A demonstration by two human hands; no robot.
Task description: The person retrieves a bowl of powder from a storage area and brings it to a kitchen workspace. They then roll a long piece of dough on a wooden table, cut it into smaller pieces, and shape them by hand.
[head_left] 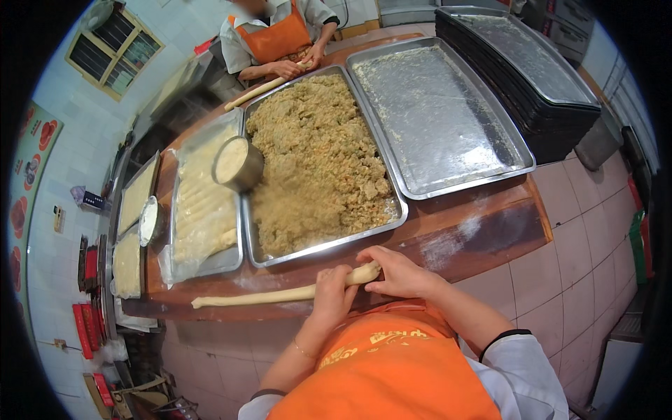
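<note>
A long pale rope of dough [257,297] lies along the near edge of the wooden table [451,247]. My left hand [333,294] is wrapped around it near its thicker right end. At that end, the fingers and thumb of my right hand [401,275] pinch the dough's tip, where a little darker filling seems to show. Just beyond my hands sits a metal tray [325,243] heaped with crumbly yellow-brown filling [320,157]. To its left, a second tray [231,260] holds several dough rolls [202,210] under clear plastic film.
A metal pot [245,170] of pale flour or crumbs rests across both trays. A floured tray [436,115] lies to the right, near stacked trays [514,79]. A white-filled bowl [149,223] stands left. Across the table, a co-worker's hands [299,64] grip another dough rope [257,93].
</note>
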